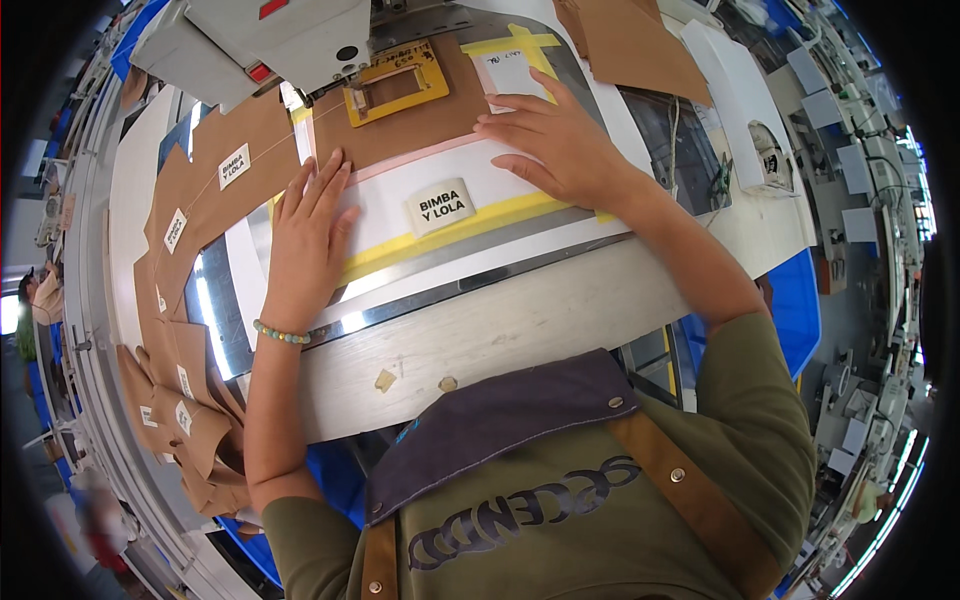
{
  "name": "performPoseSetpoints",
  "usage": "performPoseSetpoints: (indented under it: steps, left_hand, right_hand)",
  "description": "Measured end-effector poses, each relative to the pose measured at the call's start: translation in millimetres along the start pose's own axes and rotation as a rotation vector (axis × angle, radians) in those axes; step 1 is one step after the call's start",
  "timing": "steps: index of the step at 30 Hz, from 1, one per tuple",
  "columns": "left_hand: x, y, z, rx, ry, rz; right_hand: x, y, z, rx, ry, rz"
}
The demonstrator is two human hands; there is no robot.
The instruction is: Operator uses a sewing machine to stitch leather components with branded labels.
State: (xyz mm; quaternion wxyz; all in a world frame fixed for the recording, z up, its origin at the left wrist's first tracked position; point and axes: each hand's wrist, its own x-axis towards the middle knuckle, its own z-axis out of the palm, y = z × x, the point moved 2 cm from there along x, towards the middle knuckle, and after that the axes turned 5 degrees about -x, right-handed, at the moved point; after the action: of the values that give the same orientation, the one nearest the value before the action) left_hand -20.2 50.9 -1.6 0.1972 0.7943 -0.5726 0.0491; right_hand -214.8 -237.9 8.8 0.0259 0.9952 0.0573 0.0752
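My left hand (311, 232) lies with fingers outstretched at the near left corner of a brown panel (459, 110), beside a pink strip. My right hand (535, 140) has its fingers spread over that panel's right edge, near a white paper (508, 72) framed in yellow tape. A yellow template (428, 84) with a rectangular opening sits on the panel under the sewing machine head (290, 45). Below the panel, a white printed label (440, 208) rests on white backing (390, 240) edged with yellow tape.
Labelled brown pieces (190, 200) trail down the left side. More brown sheets (630, 55) lie at the back right, near a white housing (730, 90). Blue bins (795, 310) flank the pale table edge (500, 300). Other people (45, 295) are at distant workstations.
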Motion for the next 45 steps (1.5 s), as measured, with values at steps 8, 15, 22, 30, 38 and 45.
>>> performPoseSetpoints:
  steps: [8,15,22,30,38,45]
  left_hand:
    - [-3.4,-1.7,-2.8,-0.067,0.038,-0.030]
    - [-4.6,-3.1,-4.0,-0.096,0.036,-0.004]
    - [-4.6,-6.1,-8.9,-0.085,0.106,-0.063]
    - [-4.7,-3.4,-2.5,0.017,0.015,-0.068]
    - [-4.7,-5.3,-2.0,-0.001,-0.010,-0.034]
    - [-6.1,-6.9,-0.7,-0.049,0.046,-0.069]
  right_hand:
    - [0.1,2.0,7.0,0.076,0.133,0.060]
    - [2.2,2.7,9.5,0.081,0.065,0.115]
    - [1.2,1.4,10.0,0.098,0.039,0.060]
    - [1.6,-1.3,6.7,0.081,0.091,0.054]
    - [-1.9,3.1,11.2,0.085,0.110,0.063]
    - [-2.7,4.4,9.5,0.133,0.153,0.087]
